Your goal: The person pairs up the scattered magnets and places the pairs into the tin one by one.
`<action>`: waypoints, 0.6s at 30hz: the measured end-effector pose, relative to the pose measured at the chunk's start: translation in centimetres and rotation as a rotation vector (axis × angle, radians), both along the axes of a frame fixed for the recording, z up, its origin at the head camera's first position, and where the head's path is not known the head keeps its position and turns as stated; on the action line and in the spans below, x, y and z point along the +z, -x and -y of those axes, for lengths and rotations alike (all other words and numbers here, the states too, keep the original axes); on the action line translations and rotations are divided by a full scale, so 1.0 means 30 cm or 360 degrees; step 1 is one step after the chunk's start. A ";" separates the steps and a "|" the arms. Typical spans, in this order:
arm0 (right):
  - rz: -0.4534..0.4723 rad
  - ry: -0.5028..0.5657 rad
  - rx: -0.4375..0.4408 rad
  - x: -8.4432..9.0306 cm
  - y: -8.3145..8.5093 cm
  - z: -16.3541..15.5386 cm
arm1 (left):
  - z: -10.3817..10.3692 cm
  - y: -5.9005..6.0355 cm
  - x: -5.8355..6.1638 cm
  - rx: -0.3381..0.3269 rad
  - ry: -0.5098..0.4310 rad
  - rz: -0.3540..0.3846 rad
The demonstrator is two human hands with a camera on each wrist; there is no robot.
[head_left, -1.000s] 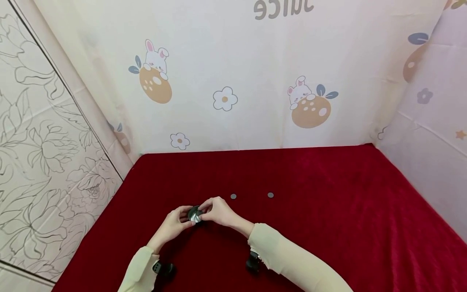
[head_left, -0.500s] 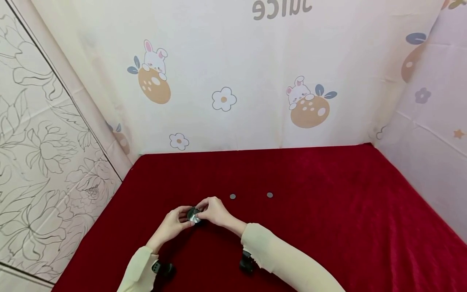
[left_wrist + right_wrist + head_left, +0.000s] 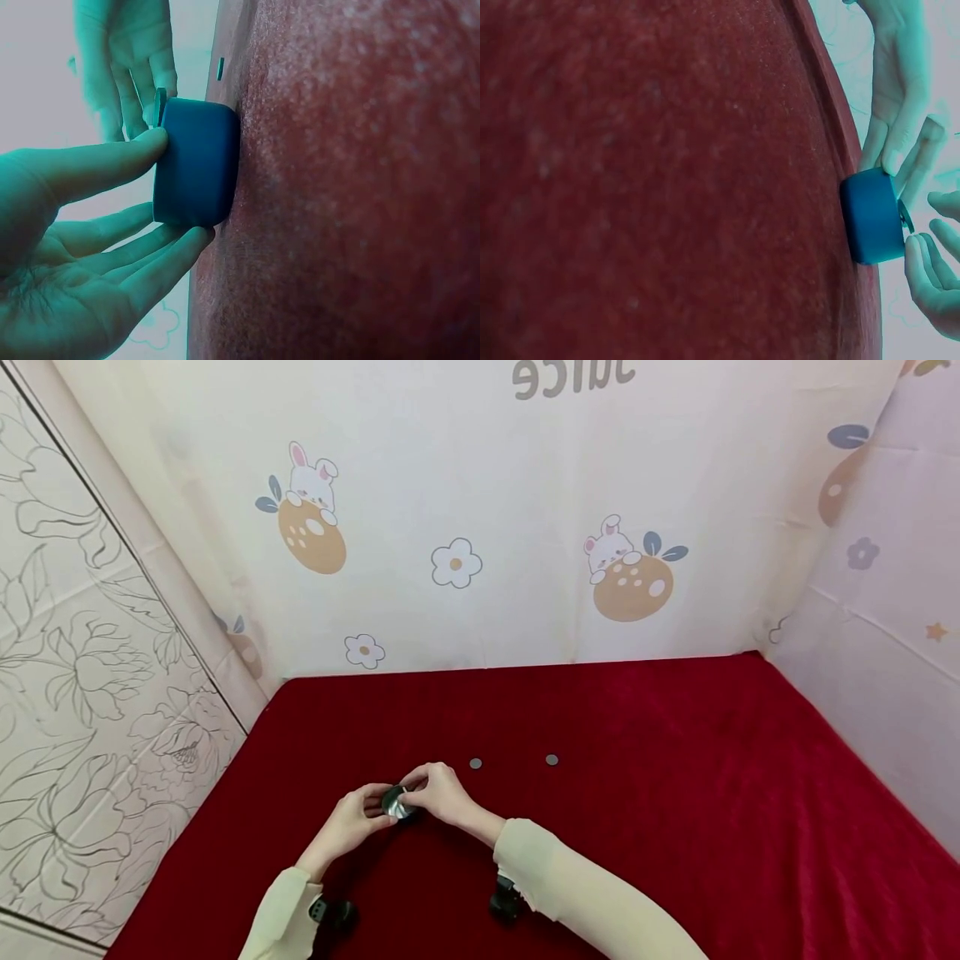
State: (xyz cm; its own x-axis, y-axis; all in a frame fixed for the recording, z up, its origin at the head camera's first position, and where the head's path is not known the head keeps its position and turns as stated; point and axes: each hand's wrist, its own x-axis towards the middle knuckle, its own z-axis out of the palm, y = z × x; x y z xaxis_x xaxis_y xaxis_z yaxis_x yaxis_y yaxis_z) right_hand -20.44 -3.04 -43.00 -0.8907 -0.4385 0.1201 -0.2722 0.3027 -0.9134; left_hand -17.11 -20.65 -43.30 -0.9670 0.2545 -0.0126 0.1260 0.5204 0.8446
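A small round cup (image 3: 389,802), dark outside with a shiny silvery inside, stands on the red cloth. My left hand (image 3: 348,823) grips it from the left; in the left wrist view the thumb presses the rim of the cup (image 3: 196,161) and the fingers lie along its side. My right hand (image 3: 444,793) is at the cup's right rim, thumb and forefinger close together over the opening. They appear to pinch a thin coin-like disc (image 3: 160,107), seen edge-on against the rim. Fingers partly hide the cup's inside.
Two flat grey coins, a nearer-left one (image 3: 476,763) and a right one (image 3: 552,760), lie on the red cloth (image 3: 637,827) beyond my right hand. Printed curtains (image 3: 487,610) rise at the back and right; a flower-patterned panel (image 3: 90,677) stands at the left.
My right hand has shifted slightly left, its thumb further over the cup's opening. The left hand keeps its grip on the cup. The whole view has drifted a little.
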 end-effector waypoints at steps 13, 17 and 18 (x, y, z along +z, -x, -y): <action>-0.0060 -0.0066 0.0118 0.027 0.005 -0.074 | -0.012 0.006 0.012 -0.0001 0.0176 -0.0096; -0.0120 -0.0186 0.0178 0.044 0.005 -0.119 | -0.039 0.008 0.029 0.0039 0.0332 -0.0163; -0.0132 -0.0207 0.0192 0.045 0.007 -0.131 | -0.047 0.011 0.034 0.0045 0.0353 -0.0174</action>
State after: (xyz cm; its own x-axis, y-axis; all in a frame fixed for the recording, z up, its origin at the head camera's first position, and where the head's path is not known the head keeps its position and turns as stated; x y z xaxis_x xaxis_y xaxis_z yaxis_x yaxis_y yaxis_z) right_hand -20.67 0.89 -41.64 -0.8203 -0.5578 0.1261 -0.3861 0.3775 -0.8417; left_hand -17.43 -19.24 -42.29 -0.9724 0.2298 0.0402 0.1932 0.6963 0.6913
